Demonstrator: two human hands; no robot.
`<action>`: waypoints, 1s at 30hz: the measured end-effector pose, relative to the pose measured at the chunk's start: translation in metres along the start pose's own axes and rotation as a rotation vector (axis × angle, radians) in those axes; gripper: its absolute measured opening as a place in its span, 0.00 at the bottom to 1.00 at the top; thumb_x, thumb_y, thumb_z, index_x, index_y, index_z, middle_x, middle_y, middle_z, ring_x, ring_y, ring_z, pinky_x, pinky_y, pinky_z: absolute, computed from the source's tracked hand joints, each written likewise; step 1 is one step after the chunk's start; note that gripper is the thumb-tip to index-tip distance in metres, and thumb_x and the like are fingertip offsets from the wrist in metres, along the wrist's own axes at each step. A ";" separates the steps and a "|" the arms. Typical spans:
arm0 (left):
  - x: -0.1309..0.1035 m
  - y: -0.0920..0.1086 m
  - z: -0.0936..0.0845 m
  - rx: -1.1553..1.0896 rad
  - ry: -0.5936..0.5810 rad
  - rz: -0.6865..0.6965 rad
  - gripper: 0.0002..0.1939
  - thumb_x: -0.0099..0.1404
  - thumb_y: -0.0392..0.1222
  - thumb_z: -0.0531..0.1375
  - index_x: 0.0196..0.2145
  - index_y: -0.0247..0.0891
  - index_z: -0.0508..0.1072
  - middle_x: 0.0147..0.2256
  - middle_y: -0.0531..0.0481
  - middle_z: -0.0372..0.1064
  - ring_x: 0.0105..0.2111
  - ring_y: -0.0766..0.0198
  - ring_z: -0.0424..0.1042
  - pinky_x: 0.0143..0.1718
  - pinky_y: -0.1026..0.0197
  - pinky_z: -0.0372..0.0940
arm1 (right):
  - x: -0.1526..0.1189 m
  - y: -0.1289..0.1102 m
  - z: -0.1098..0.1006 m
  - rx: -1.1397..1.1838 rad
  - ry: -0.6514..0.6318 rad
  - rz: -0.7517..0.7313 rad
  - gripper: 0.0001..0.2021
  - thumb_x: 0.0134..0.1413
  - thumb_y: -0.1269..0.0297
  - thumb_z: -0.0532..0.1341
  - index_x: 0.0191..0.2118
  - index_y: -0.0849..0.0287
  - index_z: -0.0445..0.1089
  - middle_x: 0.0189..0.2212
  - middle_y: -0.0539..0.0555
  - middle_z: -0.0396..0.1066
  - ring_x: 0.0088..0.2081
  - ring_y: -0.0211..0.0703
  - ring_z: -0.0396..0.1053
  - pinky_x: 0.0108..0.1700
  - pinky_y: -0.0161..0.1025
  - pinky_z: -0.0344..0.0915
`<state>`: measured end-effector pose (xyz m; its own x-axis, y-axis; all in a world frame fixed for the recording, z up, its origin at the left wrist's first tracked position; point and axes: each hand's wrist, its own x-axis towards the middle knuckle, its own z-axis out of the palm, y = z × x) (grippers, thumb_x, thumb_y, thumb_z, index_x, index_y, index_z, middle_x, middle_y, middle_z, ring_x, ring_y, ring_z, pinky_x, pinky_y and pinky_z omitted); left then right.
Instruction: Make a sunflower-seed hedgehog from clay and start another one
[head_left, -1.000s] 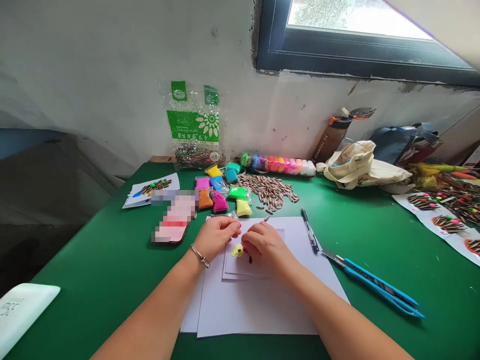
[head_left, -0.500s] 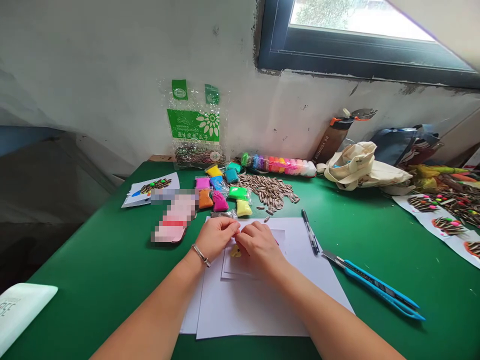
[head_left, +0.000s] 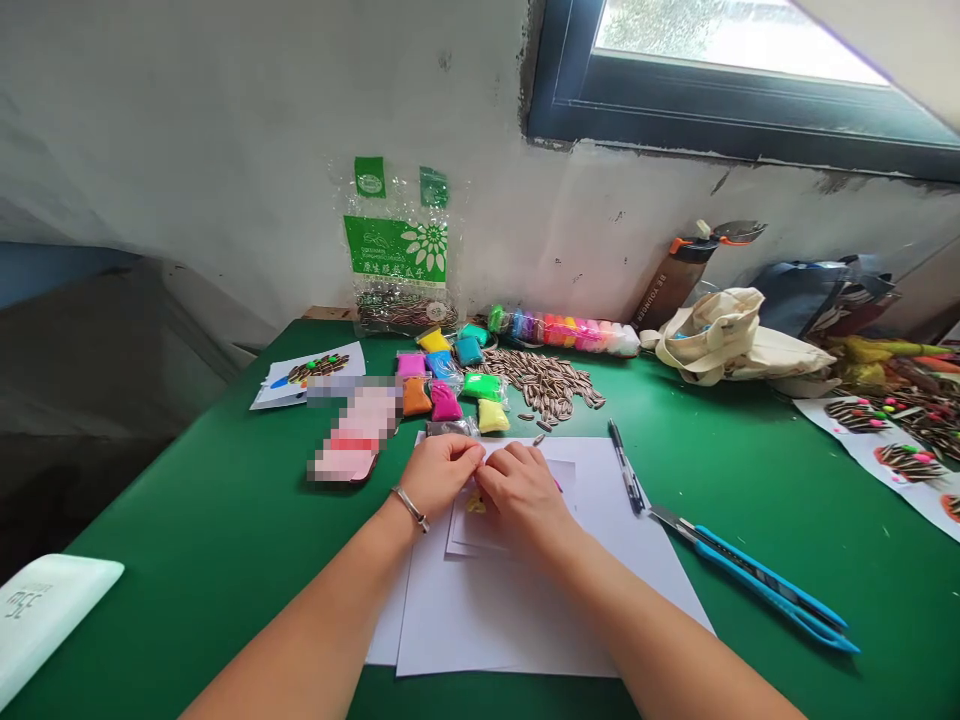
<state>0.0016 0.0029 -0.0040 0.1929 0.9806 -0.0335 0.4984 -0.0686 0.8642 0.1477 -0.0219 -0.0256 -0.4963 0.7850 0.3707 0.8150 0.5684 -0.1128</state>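
My left hand (head_left: 444, 474), with a silver bracelet at the wrist, has thumb and forefinger pinched together. Its fingertips meet those of my right hand (head_left: 521, 488), whose fingers are curled and closed. What lies between the fingertips is too small to make out. Both hands are over small white sheets (head_left: 480, 540) on top of larger white paper (head_left: 480, 630). A small yellow piece (head_left: 475, 502) shows on the small sheet beneath them, and a bit of pink (head_left: 558, 485) peeks out at the right hand's edge.
Colored clay packets (head_left: 446, 400) and sunflower seeds (head_left: 551, 380) lie behind the paper. A pen (head_left: 626, 466) and a blue utility knife (head_left: 765, 580) are to the right, a pink phone (head_left: 352, 440) to the left. Seed-decorated papers (head_left: 881, 440) lie far right; a white device (head_left: 56, 610) sits lower left.
The view has shifted slightly, so the table's objects appear a little further right. Both hands keep nearly the same pose, fingertips together over the paper.
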 end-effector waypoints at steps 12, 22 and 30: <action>0.000 0.000 -0.001 0.056 0.009 0.008 0.14 0.59 0.47 0.55 0.25 0.37 0.76 0.26 0.50 0.73 0.27 0.62 0.69 0.30 0.64 0.62 | 0.001 0.000 -0.003 -0.034 0.010 -0.073 0.04 0.53 0.73 0.58 0.29 0.59 0.67 0.28 0.52 0.67 0.33 0.41 0.56 0.36 0.40 0.47; -0.001 0.002 0.000 0.063 0.016 0.004 0.15 0.58 0.47 0.55 0.24 0.36 0.76 0.24 0.50 0.72 0.26 0.62 0.68 0.28 0.64 0.61 | -0.001 0.001 -0.007 0.085 -0.125 -0.065 0.04 0.49 0.72 0.60 0.30 0.57 0.70 0.29 0.52 0.68 0.36 0.42 0.56 0.37 0.41 0.49; -0.001 -0.002 0.000 0.031 -0.007 0.018 0.15 0.58 0.46 0.54 0.23 0.36 0.74 0.23 0.51 0.71 0.25 0.64 0.66 0.25 0.66 0.60 | -0.004 0.009 -0.011 0.235 -0.143 -0.003 0.09 0.50 0.72 0.60 0.35 0.52 0.74 0.32 0.51 0.70 0.36 0.41 0.57 0.38 0.39 0.51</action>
<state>0.0011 0.0024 -0.0055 0.2080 0.9779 -0.0214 0.5208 -0.0922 0.8487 0.1605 -0.0231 -0.0176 -0.5490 0.8008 0.2395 0.7302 0.5990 -0.3286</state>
